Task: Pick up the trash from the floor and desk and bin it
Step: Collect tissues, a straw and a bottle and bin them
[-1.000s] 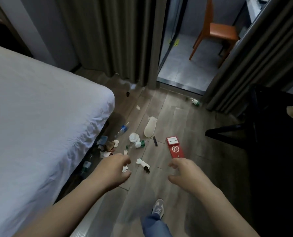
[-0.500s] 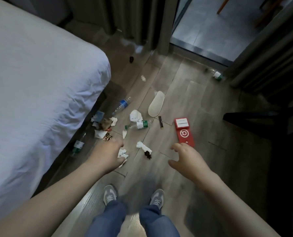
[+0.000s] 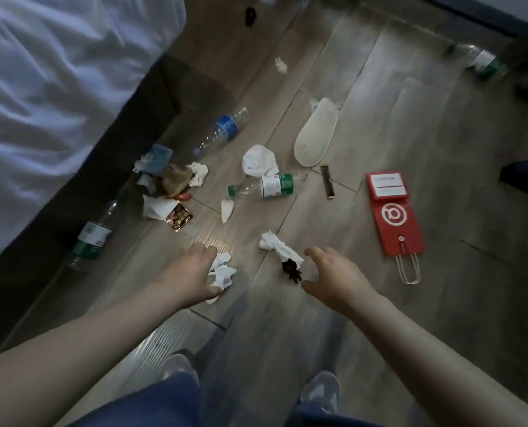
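Dim grey wood-plank floor [image 3: 395,124] runs beside a white-sheeted bed [image 3: 50,81] on a dark base.

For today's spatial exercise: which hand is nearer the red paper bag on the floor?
Right. The right hand hovers to the left of the red paper bag; the left hand is farther left, at a crumpled tissue.

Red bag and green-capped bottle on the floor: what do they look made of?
Red bag: likely matte paper, going by its flat, sharp folds and white cord handles. Green-capped bottle: thin clear plastic, see-through and dented, with a printed label.
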Available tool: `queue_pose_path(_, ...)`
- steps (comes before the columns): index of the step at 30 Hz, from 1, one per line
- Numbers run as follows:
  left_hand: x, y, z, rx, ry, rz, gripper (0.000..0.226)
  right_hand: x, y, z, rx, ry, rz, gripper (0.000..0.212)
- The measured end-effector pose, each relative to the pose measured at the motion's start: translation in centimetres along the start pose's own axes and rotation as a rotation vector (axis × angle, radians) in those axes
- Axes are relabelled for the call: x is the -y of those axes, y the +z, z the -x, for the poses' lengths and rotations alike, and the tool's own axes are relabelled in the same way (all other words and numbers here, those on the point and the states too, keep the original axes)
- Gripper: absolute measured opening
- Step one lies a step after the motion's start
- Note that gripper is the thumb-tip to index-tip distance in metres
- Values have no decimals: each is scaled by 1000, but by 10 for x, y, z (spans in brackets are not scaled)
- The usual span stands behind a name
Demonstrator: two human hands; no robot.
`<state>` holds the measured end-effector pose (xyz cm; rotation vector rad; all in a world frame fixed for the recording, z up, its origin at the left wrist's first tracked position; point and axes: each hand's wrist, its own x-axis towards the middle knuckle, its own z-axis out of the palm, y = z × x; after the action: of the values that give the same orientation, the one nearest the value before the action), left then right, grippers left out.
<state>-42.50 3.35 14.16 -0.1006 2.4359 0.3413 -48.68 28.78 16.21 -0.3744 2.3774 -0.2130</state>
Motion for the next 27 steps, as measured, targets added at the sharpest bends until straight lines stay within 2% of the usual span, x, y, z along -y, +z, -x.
queue_pose_path(2,19,39,-35,-2,18,-25,63,-12,36,-40,5,-26,39,50)
queue_pose_path(5,42,88,-82,-20,25,-79,87,-31,84,-99,-7,-85,138,54)
queue_pose_path(8,58,122,-120,-119,45,-119,103,-46,123,-144,-8,-121,204,60)
queue_pose_path(11,66,145,-136,-165,73,-147,106,-56,147,-165,-6,-119,157,67)
queue_pose_path(16,71,154,-133,-125,81,-154,115,-58,155,-167,-50,-91,120,69)
queue_pose_path(21,80,157,-135,-117,109,-122,110,-61,162,-169,-40,-71,122,84)
queue_pose_path(27,90,162,-137,-126,125,-86,108,-64,163,-174,-67,-74,130,83)
